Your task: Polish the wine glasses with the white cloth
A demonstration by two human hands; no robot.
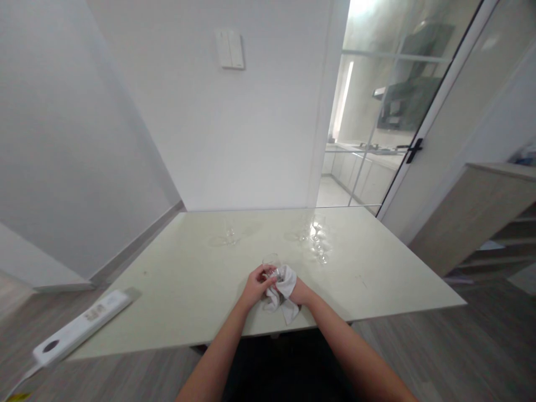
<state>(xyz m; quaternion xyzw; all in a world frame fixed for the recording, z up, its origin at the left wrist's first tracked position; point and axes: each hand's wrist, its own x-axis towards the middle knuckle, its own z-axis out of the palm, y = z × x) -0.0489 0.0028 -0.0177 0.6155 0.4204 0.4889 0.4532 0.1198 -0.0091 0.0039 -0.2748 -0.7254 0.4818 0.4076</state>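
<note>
Close to the table's front edge, my left hand (256,283) is closed around a clear drinking glass (272,260), which looks tilted. A white cloth (287,286) is bunched against the glass, its loose ends hanging toward the table edge. My right hand (298,292) grips the cloth at the glass's right side, and its fingers are mostly hidden under the fabric. Farther back on the table stand a single clear glass (230,232) to the left and a group of several clear glasses (317,237) to the right.
The pale table (176,290) meets the white wall at the back. A white power strip (81,328) lies across its left front corner, with a cable running off. A glass door (377,111) and a wooden shelf unit (473,218) are to the right.
</note>
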